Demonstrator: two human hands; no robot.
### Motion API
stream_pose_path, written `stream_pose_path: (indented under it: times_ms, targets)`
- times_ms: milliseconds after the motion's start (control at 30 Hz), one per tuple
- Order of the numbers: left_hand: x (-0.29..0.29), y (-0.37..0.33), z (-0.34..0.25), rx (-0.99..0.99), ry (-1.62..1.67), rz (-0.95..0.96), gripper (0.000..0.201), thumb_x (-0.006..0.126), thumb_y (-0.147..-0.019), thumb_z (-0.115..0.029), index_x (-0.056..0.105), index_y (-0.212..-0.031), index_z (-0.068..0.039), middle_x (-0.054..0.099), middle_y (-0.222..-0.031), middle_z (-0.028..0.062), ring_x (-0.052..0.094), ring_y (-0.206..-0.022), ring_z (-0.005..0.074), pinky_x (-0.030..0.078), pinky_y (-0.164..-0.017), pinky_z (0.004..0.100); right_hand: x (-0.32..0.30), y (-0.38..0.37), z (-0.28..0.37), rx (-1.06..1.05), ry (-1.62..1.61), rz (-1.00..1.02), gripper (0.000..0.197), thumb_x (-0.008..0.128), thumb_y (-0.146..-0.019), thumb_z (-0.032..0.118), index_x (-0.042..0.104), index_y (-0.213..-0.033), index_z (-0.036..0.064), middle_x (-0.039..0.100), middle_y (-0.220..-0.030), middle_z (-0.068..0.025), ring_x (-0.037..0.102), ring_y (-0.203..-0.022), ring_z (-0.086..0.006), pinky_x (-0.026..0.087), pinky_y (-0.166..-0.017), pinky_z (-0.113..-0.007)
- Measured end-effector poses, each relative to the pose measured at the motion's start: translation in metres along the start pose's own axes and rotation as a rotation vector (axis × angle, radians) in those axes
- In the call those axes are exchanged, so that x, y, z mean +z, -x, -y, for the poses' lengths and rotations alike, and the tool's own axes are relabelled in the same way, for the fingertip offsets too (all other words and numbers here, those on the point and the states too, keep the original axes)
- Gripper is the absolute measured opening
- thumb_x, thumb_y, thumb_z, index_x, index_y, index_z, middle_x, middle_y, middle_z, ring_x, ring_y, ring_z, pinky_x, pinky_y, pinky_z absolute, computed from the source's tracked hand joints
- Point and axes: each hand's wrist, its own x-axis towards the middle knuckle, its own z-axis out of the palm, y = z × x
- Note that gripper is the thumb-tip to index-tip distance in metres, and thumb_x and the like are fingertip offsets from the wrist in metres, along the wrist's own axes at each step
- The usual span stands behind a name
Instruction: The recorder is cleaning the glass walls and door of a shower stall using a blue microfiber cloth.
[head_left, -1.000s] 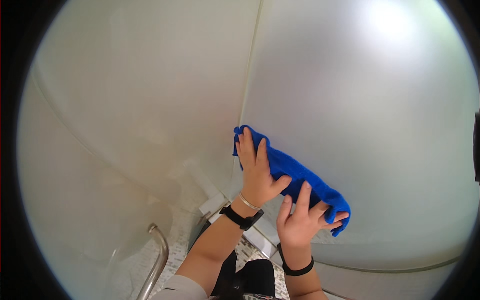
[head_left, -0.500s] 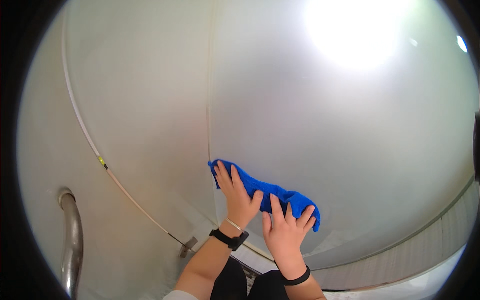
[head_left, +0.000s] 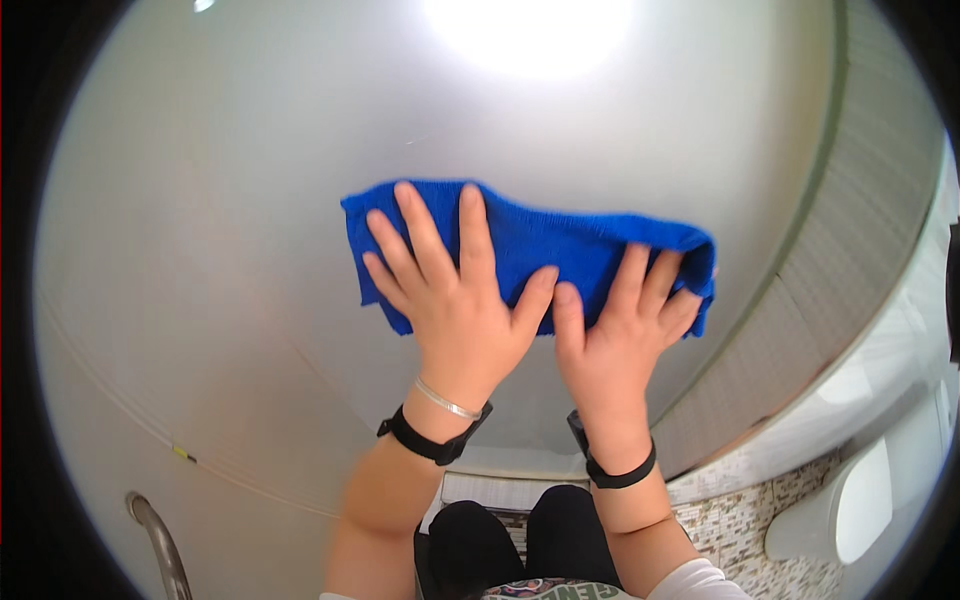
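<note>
A blue cloth lies spread against a pale, glossy surface. My left hand presses flat on the cloth's left half, its fingers spread and two fingertips at the upper edge. On the right half rests my right hand, fingers apart and stretched out. Its fingertips reach the folded upper edge, which partly hides them, and the cloth curls up beside them. The two thumbs are close together near the cloth's lower edge. Below the hands I see black bands on both wrists and a thin bracelet on the left one.
A bent metal pipe stands at the lower left. Along the right runs a curved, grey ribbed strip. A white toilet stands on mosaic tile flooring at the lower right. Bright light glares off the upper surface.
My view has shifted to the right along the surface, and the toilet has come into sight. Both hands and the cloth have gone higher in view. The cloth, narrow and bunched before, is now spread wider.
</note>
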Motion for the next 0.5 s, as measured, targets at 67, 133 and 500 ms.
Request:
stream_pose_path:
  times_ms: [67, 133, 500]
  targets:
    - [0.010, 0.032, 0.004, 0.026, -0.008, 0.100, 0.088, 0.064, -0.079, -0.044, 0.026, -0.144, 0.001, 0.005, -0.150, 0.0339, 0.005, -0.134, 0.0583, 0.008, -0.102, 0.0701, 0.007, 0.036, -0.010, 0.051, 0.086, 0.010, 0.069, 0.064, -0.080, 0.044, 0.045, -0.135, 0.0062, 0.036, -0.142, -0.0249, 0.016, -0.131, -0.0563, 0.014, -0.103, -0.065]
    - [0.012, 0.074, 0.012, 0.055, -0.024, 0.125, 0.088, 0.065, -0.078, -0.047, 0.028, -0.143, 0.000, 0.007, -0.150, 0.0340, 0.005, -0.135, 0.0577, 0.008, -0.102, 0.0703, 0.015, 0.074, -0.015, 0.103, 0.077, 0.098, 0.070, 0.065, -0.079, 0.045, 0.045, -0.134, 0.0063, 0.036, -0.142, -0.0243, 0.019, -0.129, -0.0580, 0.017, -0.101, -0.066]
    - [0.012, -0.039, -0.027, 0.267, 0.005, -0.015, 0.070, 0.059, -0.084, -0.040, 0.037, -0.143, -0.009, 0.019, -0.151, 0.0262, 0.014, -0.137, 0.0506, 0.015, -0.104, 0.0630, -0.002, -0.057, -0.026, 0.036, 0.084, -0.229, 0.078, 0.060, -0.083, 0.041, 0.030, -0.142, -0.0014, 0.024, -0.145, -0.0345, 0.025, -0.123, -0.0625, 0.023, -0.102, -0.064]
